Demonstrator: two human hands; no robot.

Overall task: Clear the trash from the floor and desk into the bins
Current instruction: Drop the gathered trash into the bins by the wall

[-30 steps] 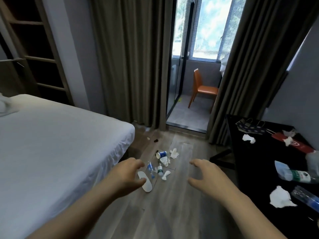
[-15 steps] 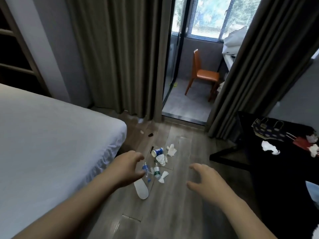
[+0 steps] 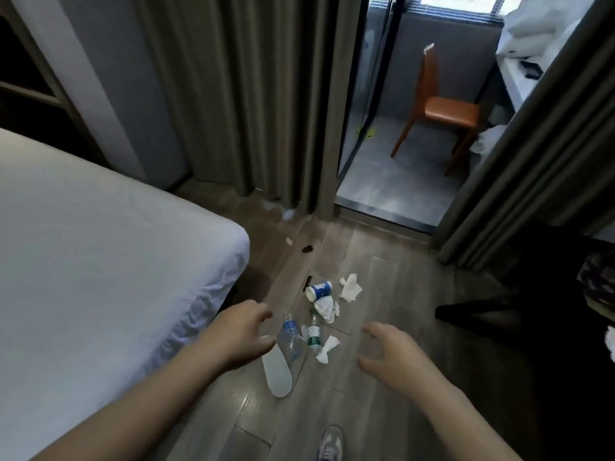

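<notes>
Littered floor (image 3: 382, 294) off the bed (image 3: 100, 261) corner
Left hand (image 3: 243, 331) and right hand (image 3: 389, 354) hang loosely spread, gripping nothing; between them lie plastic bottles (image 3: 290, 337), a paper cup (image 3: 319, 290), crumpled tissues (image 3: 350, 287) and a white insole (image 3: 277, 371).

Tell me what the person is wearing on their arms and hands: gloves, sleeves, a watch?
Nothing shows. The left hand and right hand are ungloved, with no ring, watch or sleeve visible anywhere up to the picture's edge. A grey sneaker shows below.
</notes>
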